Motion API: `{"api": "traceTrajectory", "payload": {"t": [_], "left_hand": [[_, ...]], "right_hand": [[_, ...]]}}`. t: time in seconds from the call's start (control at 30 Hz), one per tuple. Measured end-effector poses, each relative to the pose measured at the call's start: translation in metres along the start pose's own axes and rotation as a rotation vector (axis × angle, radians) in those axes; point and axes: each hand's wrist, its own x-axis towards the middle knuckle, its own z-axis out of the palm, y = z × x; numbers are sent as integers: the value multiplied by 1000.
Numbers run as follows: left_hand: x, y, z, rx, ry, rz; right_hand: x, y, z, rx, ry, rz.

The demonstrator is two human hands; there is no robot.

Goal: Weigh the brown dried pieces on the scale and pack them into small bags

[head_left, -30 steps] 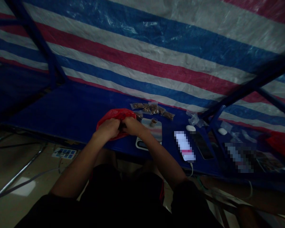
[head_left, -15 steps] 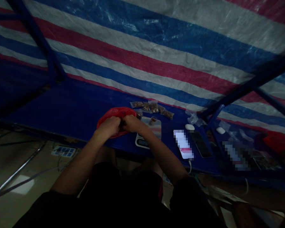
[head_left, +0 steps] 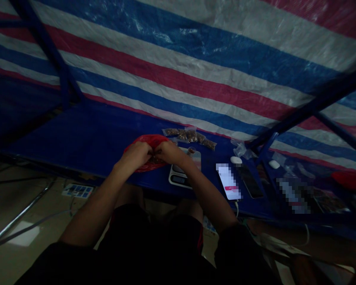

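Observation:
A red plastic bag lies gathered on the blue table, with dark brown bits visible inside. My left hand is over the bag's left part, its fingers curled closed. Facing it, my right hand is closed too, the fingertips of both almost meeting above the brown bits. What they pinch is too small and dark to name. Just right of the bag sits a digital kitchen scale, partly covered by my right forearm. A small clear cup with brown contents stands on it.
Several small zip bags of brown bits lie behind the scale. To the right are a lit phone on a cable, a dark phone and a white earbud case. A striped tarp hangs behind the blue table.
My hands have opened a small gap between them, showing more brown bits in the red bag. The bag's left edge has drawn in slightly to the right.

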Motion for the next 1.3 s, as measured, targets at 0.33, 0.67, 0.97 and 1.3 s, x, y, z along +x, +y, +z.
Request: {"api": "traceTrajectory", "payload": {"t": [0.33,0.67,0.97,1.3], "left_hand": [[-4,0,-7,-60,54,47],[2,-7,-6,-87,54,79],[11,-3,2,-89,90,136],[17,34,-15,-176,113,265]], "right_hand": [[-15,15,-18,91,41,-58],[-73,49,-73,231,271,108],[-94,72,-81,10,144,170],[-92,72,-74,-8,193,215]]}}
